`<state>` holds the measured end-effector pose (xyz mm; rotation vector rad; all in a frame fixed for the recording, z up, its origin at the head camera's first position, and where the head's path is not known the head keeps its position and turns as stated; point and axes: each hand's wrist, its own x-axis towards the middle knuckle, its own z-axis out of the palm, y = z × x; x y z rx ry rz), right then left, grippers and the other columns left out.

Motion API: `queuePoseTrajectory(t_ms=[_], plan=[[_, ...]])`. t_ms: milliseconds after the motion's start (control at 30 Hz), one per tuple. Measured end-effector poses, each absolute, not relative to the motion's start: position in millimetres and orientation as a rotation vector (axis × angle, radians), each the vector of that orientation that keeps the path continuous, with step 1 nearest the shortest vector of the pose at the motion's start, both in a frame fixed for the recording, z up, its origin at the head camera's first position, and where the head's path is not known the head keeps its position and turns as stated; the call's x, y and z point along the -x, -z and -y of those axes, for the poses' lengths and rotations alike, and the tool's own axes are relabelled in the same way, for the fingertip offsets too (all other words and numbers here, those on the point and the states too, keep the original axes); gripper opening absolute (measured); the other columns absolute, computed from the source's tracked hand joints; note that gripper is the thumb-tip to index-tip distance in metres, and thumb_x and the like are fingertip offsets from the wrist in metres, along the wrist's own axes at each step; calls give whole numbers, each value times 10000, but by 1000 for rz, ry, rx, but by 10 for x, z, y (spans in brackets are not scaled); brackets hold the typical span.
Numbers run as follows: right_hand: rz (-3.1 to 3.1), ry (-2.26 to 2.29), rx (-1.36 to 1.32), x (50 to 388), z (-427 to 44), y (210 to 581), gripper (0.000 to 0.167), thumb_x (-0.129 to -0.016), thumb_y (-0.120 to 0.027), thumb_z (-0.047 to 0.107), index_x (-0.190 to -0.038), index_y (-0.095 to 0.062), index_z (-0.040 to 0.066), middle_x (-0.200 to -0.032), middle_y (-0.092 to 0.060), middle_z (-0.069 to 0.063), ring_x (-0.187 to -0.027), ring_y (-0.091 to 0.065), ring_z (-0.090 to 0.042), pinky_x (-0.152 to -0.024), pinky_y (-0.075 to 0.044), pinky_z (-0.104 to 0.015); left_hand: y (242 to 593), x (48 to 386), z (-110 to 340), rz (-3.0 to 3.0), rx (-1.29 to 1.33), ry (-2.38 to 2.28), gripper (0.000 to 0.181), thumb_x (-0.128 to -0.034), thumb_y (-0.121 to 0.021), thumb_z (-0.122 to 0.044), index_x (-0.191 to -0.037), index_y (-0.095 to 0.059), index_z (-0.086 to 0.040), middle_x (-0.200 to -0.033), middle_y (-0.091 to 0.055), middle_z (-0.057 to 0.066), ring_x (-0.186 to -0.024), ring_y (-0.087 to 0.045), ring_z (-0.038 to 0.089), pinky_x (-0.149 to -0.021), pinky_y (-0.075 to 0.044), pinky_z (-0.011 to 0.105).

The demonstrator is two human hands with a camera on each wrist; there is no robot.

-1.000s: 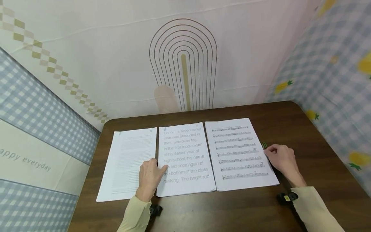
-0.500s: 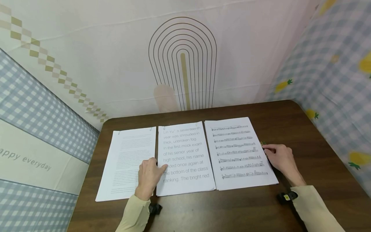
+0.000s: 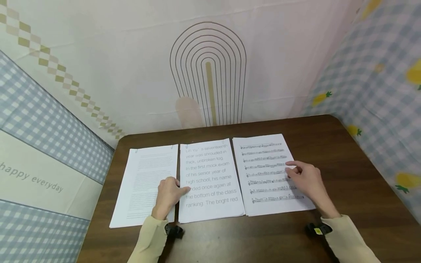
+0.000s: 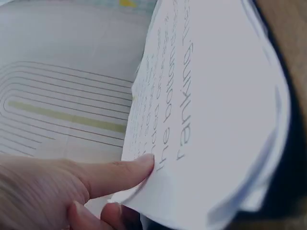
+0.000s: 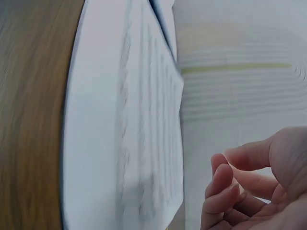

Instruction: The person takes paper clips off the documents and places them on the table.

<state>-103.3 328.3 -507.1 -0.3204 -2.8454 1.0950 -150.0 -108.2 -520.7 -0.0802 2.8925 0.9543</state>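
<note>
Three paper stacks lie side by side: a small-print one (image 3: 148, 182) at left, a large-print one (image 3: 210, 212) in the middle and sheet music (image 3: 263, 208) at right. My left hand (image 3: 167, 195) grips the middle stack's left edge; in the left wrist view its thumb (image 4: 124, 175) lies on the page (image 4: 225, 96), with curled fingers at the edge. Over the right side of the music reaches my right hand (image 3: 309, 180), thumb and fingertip close together. Its fingers are bent in the right wrist view (image 5: 249, 187), beside the music pages (image 5: 96, 120); whether something small is between them, I cannot tell.
Small clips sit on the top edges of the left stack (image 3: 136, 150) and the middle stack (image 3: 186, 146). The brown wooden table (image 3: 210, 241) has a patterned cloth (image 3: 131, 54) behind it and checked cloth (image 3: 378, 102) at its right.
My right hand has moved left from the table beside the music to over its right part. The clips seen near that hand are now hidden. My left hand stays nearly still.
</note>
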Motion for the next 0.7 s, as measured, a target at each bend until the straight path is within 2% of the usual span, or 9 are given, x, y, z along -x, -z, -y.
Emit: queuePoseTrajectory(t_ms=[167,400,567,700], plan=[[2875,-1134,244,1021,-3092,5040,336,-1061,-687,190,-1322,-742,-15,-860,-714,-111,-702,-547,-194,-573,-377,-269,5227,1512,1122,-2882,106,-966,251,-879,-874,-104,-726,-698,-11,-676,-694,108,-551,-557,162,-512,-402,234],[2876,-1259,138,997,-2858,5000,273,-1048,-719,173,-1250,-773,-2,-821,-754,-83,-663,-569,-127,-564,-394,-246,5210,1417,1198,-2971,78,-1111,172,-944,-801,-80,-814,-700,-31,-688,-678,63,-595,-531,132,-580,-395,222],[2844,-1429,97,1044,-2732,5008,251,-1053,-713,161,-1234,-771,-4,-838,-778,-107,-687,-639,-140,-589,-457,-235,5214,1366,1244,-2989,34,-1302,77,-1024,-719,-59,-1004,-716,15,-763,-787,156,-582,-569,99,-538,-401,201],[2803,-1591,134,1102,-2658,5055,260,-1064,-698,161,-1250,-762,-9,-879,-790,-134,-722,-675,-166,-614,-492,-228,5222,1308,1246,-2910,131,-1515,124,-1028,-706,-23,-1125,-733,49,-791,-802,235,-536,-604,95,-480,-416,206]])
